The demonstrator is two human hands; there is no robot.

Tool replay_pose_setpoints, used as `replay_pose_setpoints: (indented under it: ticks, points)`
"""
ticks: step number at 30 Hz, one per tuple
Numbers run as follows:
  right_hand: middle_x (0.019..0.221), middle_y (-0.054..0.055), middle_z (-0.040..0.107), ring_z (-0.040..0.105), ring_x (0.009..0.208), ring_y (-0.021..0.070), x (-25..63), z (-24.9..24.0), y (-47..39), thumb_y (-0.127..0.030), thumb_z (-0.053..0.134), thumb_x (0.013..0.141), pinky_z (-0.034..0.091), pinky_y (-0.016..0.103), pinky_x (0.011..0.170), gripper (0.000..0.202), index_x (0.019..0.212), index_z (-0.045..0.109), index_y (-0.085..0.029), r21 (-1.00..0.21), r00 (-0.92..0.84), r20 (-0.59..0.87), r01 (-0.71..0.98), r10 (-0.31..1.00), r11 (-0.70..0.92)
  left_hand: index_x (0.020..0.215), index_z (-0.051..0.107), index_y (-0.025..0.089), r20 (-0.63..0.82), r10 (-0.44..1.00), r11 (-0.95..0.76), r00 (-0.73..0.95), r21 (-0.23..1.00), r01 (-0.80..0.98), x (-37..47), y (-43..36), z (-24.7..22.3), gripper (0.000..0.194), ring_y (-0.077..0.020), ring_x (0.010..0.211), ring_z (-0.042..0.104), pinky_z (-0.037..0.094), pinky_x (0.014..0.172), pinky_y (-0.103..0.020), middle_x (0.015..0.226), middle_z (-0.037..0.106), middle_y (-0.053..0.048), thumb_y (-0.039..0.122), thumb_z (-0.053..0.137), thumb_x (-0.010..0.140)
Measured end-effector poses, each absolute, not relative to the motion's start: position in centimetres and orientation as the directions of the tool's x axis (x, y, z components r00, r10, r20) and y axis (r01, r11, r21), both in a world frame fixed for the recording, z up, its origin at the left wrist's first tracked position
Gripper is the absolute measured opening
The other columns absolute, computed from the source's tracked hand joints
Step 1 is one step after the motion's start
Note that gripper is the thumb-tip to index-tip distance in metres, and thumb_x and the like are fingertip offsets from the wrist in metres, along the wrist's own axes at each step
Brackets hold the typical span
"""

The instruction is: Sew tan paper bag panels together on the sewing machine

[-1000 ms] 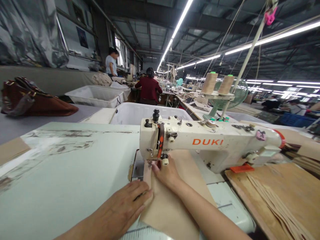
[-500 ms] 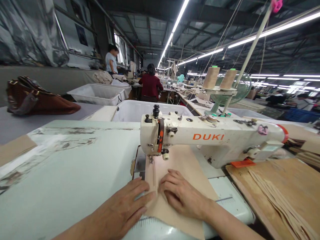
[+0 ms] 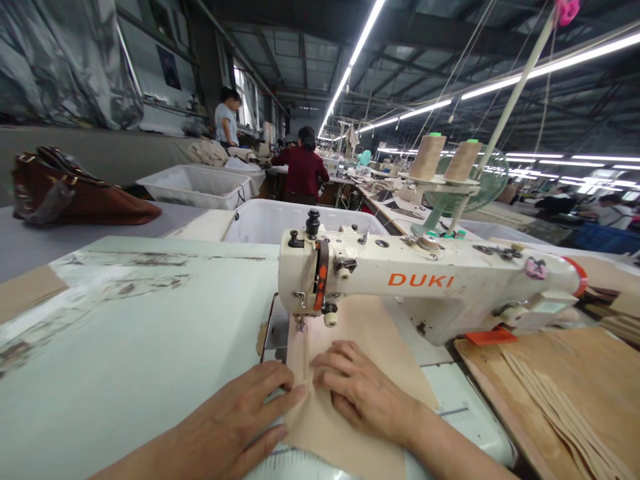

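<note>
A beige fabric piece [image 3: 373, 340] lies under the head of a white sewing machine [image 3: 370, 270] marked DUKI. Along its left side runs a narrow strip [image 3: 299, 352], which passes beneath the presser foot [image 3: 300, 325]. My left hand [image 3: 250, 407] rests at the strip's left edge, fingers stretched out and thumb touching the fabric. Across from it, my right hand [image 3: 360, 387] lies on the fabric with its fingers loosely bent, pressing down beside the seam line. A small ridge shows in the fabric between both hands. Both hands are in front of the needle.
Right of the machine, several beige strips [image 3: 547, 400] lie on a brown board [image 3: 595, 373]. Behind stands a white bin [image 3: 305, 213]; two thread cones [image 3: 428, 157] are at the back right. A brown handbag [image 3: 85, 193] sits far left. Two co-workers are farther back.
Both hands have shifted only slightly, still on the fabric near the presser foot. The view has tilted a little; the machine appears slightly lower at its right end.
</note>
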State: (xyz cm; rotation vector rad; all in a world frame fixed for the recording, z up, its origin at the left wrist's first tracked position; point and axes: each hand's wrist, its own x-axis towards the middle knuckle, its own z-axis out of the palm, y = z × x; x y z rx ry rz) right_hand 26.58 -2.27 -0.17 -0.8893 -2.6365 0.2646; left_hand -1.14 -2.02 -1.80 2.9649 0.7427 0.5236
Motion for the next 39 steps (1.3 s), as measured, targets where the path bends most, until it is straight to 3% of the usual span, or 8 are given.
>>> replay_pose_setpoints:
  ticks: [5,9,12,20,27,35,39]
  points:
    - [0.122,-0.001,0.060,0.049,0.119,0.0124,26.5,-0.4,-2.0,0.001,0.044,0.086,0.013,0.037,0.120,0.035,0.110,0.056,-0.021,-0.365,-0.737,0.240,0.534,0.632,0.763,0.140,0.049,0.023,0.385,0.415,-0.894,0.824,0.003,0.449,-1.3,-1.9,-1.9,0.042,-0.0213,0.127,0.051,0.043,0.107,-0.028,0.143,0.050,-0.004,0.028,0.052,0.098]
    - [0.126,-0.001,0.057,0.046,0.123,0.0103,26.6,-0.1,-1.3,-0.001,0.043,0.088,0.005,0.035,0.121,0.046,0.127,0.052,-0.024,-0.393,-0.771,0.157,0.525,0.618,0.755,0.135,0.053,0.024,0.387,0.413,-0.893,0.824,-0.005,0.450,-1.2,-1.4,-1.4,0.040,-0.0193,0.125,0.053,0.041,0.108,-0.026,0.140,0.053,-0.002,0.029,0.058,0.096]
    - [0.130,-0.002,0.055,0.045,0.126,0.0092,26.7,0.4,-0.7,-0.003,0.042,0.090,0.004,0.033,0.121,0.047,0.129,0.053,-0.026,-0.396,-0.787,0.116,0.523,0.606,0.755,0.133,0.054,0.023,0.392,0.408,-0.897,0.825,0.002,0.443,-1.0,-0.8,-1.0,0.040,-0.0191,0.125,0.052,0.039,0.110,-0.027,0.137,0.055,-0.003,0.029,0.059,0.094]
    - [0.133,-0.004,0.054,0.041,0.129,0.0092,26.7,0.8,0.8,-0.004,0.046,0.093,0.011,0.029,0.120,0.048,0.133,0.053,-0.030,-0.406,-0.777,0.125,0.528,0.617,0.746,0.137,0.050,0.026,0.312,0.434,-0.886,0.845,-0.022,0.463,-1.2,0.7,-0.6,0.048,-0.0204,0.126,0.052,0.041,0.110,-0.030,0.142,0.051,0.000,0.035,0.064,0.092]
    - [0.135,-0.001,0.054,0.046,0.126,0.0100,26.8,0.0,2.6,-0.002,0.044,0.091,0.015,0.033,0.119,0.052,0.134,0.052,-0.030,-0.418,-0.787,0.144,0.502,0.600,0.757,0.141,0.048,0.026,0.285,0.439,-0.892,0.852,0.025,0.452,-1.4,2.0,-0.7,0.054,-0.0261,0.129,0.049,0.045,0.107,-0.039,0.145,0.048,-0.004,0.033,0.067,0.090]
    - [0.127,0.004,0.059,0.049,0.122,0.0158,27.3,-0.8,5.0,-0.004,0.045,0.089,0.024,0.038,0.116,0.046,0.127,0.058,-0.027,-0.393,-0.794,0.246,0.442,0.555,0.806,0.144,0.044,0.027,0.299,0.455,-0.889,0.839,0.094,0.448,-1.2,3.7,-1.1,0.057,-0.0273,0.133,0.044,0.041,0.111,-0.044,0.148,0.044,-0.002,0.032,0.064,0.092]
    - [0.114,0.006,0.063,0.054,0.113,0.0178,27.4,-1.5,5.8,-0.007,0.045,0.090,0.033,0.037,0.110,0.036,0.118,0.061,-0.023,-0.349,-0.790,0.265,0.456,0.553,0.819,0.147,0.039,0.028,0.283,0.481,-0.877,0.830,0.150,0.457,-1.2,4.6,-1.5,0.062,-0.0271,0.134,0.043,0.037,0.114,-0.045,0.148,0.045,-0.003,0.032,0.065,0.091]
